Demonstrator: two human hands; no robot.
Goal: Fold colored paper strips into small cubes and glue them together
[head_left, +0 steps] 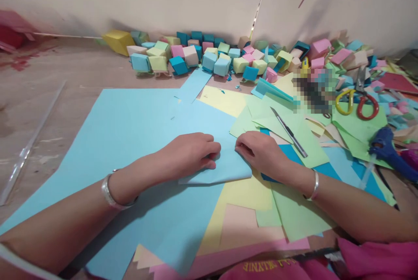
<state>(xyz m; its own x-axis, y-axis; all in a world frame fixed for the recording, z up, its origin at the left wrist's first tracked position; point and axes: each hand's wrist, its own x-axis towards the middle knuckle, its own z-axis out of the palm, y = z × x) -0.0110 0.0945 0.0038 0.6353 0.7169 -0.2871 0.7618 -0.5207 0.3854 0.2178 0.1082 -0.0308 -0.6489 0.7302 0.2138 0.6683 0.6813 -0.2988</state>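
Observation:
A folded piece of light blue paper (228, 169) lies over a larger light blue sheet (130, 119), its folded edge toward me. My left hand (192, 153) has its fingers curled down onto the left part of the folded paper. At the right end, my right hand (261, 151) pinches the paper's edge between thumb and fingers. Both hands' fingertips are partly hidden. Just beyond my right hand, a craft knife (289, 132) rests on light green paper (308, 149).
Several small folded paper boxes (222, 66) line the wall. On the right are scissors (357, 101) with yellow and red handles and a blue glue gun (392, 151). A clear plastic strip (29, 140) lies left. Yellow paper (241, 193) and pink paper (257, 251) lie nearer me.

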